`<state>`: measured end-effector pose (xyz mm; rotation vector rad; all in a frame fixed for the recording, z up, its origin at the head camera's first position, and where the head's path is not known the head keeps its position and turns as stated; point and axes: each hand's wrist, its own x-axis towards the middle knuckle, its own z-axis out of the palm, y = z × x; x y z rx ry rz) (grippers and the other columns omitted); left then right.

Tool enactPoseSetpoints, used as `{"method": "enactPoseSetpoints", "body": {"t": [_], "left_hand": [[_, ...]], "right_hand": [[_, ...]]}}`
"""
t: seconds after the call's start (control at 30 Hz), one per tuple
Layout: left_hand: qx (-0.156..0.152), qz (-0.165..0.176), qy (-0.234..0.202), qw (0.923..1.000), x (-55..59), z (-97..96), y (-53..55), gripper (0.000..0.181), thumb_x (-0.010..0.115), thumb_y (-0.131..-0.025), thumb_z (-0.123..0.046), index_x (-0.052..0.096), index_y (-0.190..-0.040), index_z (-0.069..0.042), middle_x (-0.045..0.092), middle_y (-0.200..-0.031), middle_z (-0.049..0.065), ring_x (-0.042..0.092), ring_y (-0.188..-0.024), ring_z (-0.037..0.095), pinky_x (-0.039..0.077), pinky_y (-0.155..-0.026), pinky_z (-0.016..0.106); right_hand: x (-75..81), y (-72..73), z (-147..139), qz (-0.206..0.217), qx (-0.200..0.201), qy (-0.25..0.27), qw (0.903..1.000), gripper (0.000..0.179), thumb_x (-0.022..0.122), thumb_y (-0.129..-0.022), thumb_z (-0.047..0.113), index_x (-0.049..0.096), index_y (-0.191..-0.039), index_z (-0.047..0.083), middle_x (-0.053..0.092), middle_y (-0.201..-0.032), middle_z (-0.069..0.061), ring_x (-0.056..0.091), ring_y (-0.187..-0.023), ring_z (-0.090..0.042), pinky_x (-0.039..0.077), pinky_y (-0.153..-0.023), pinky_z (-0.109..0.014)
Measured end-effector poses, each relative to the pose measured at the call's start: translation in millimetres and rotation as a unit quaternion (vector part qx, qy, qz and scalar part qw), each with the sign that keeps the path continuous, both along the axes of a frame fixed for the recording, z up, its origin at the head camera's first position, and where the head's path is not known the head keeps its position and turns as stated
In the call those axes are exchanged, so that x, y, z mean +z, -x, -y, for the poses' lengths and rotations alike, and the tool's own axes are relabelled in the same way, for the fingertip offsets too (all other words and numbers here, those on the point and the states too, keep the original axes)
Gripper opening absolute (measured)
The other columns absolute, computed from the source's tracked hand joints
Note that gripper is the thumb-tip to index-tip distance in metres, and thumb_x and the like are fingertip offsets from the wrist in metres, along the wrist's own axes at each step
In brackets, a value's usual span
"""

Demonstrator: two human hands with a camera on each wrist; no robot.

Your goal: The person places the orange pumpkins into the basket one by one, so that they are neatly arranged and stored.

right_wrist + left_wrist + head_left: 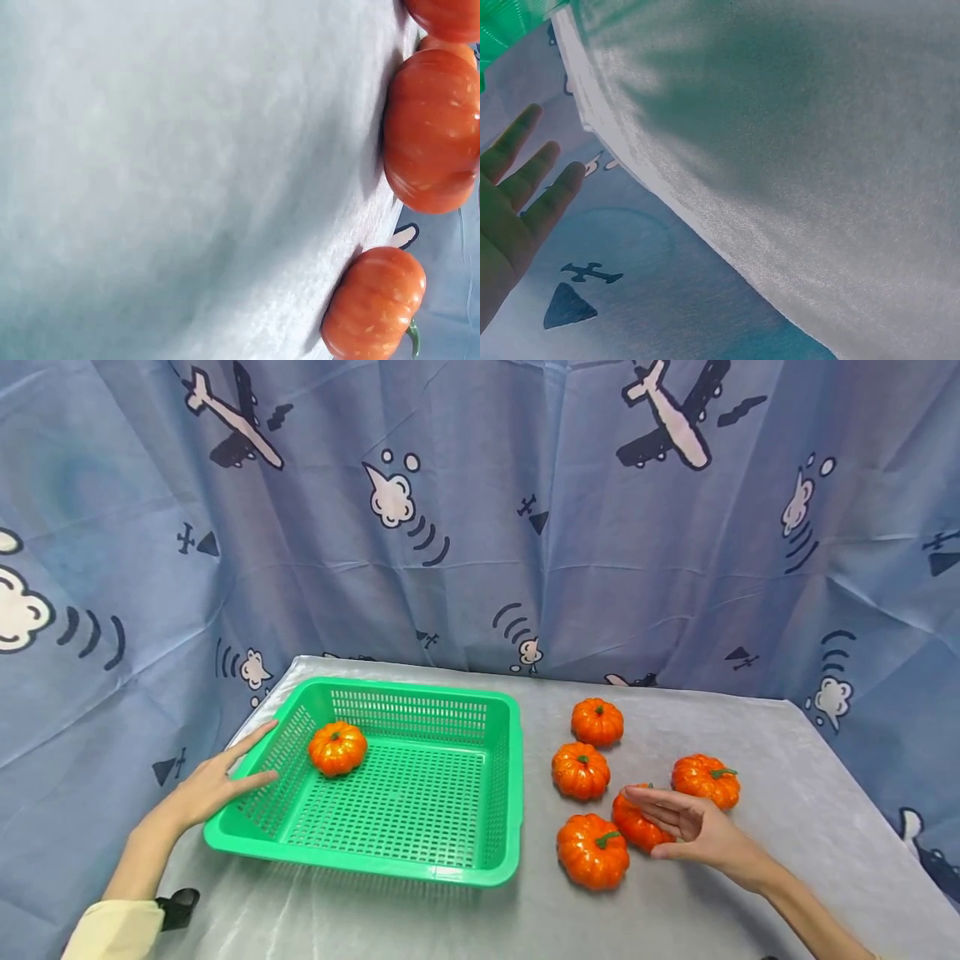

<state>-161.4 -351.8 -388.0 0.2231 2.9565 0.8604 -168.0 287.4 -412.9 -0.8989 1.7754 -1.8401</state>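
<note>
My left hand (204, 789), fingers spread, is at the left rim of a green plastic basket (352, 858). The left wrist view shows the same hand (514, 202) with straight fingers. Inside the basket, toward the back left, sits one small orange pumpkin (337, 749). Over on the right, my right hand (708, 837) reaches across another pumpkin (633, 827), its fingers extended and thumb apart, partly covering that pumpkin. In the right wrist view a large-looking pumpkin (433, 131) appears at the right edge; the hand itself is out of that frame.
Beside the basket stand more pumpkins: a front one (592, 852), a middle one (581, 771) and a back one (597, 722). Another pumpkin (705, 781) lies just behind my right hand. A blue patterned curtain (465, 527) hangs round the grey table (360, 927).
</note>
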Motion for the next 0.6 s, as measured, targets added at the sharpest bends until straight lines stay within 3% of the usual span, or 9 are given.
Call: {"method": "enactPoseSetpoints", "body": {"t": [0.27, 0.47, 0.6], "left_hand": [[-0.005, -0.01, -0.001, 0.9999, -0.7, 0.2, -1.0, 0.077, 0.058, -0.093, -0.042, 0.014, -0.155, -0.03, 0.026, -0.151, 0.028, 0.031, -0.125, 0.061, 0.03, -0.087, 0.076], [-0.004, -0.012, -0.005, 0.9999, 0.2, -0.6, -1.5, 0.077, 0.059, -0.093, -0.042, 0.015, -0.155, -0.029, 0.027, -0.151, 0.027, 0.031, -0.126, 0.06, 0.03, -0.089, 0.075], [-0.003, -0.011, -0.005, 0.9999, 1.4, -1.3, -1.8, 0.077, 0.059, -0.093, -0.041, 0.015, -0.155, -0.029, 0.027, -0.151, 0.027, 0.031, -0.126, 0.06, 0.03, -0.089, 0.075]], "right_hand": [[-2.0, 1.8, -1.5, -0.02, -0.036, 0.001, 0.9991, 0.059, 0.053, -0.084, -0.022, 0.037, -0.14, -0.011, 0.05, -0.142, -0.004, 0.047, -0.129, -0.011, 0.04, -0.101, -0.023], [-5.2, 6.0, -11.9, -0.044, -0.085, -0.011, 0.9954, 0.06, 0.056, -0.083, -0.021, 0.038, -0.14, -0.011, 0.053, -0.139, 0.005, 0.049, -0.127, -0.007, 0.04, -0.099, -0.019], [-4.5, 9.6, -18.4, -0.054, -0.111, -0.013, 0.9923, 0.06, 0.057, -0.083, -0.021, 0.036, -0.139, -0.014, 0.053, -0.14, 0.003, 0.049, -0.126, -0.007, 0.042, -0.098, -0.02]]}}
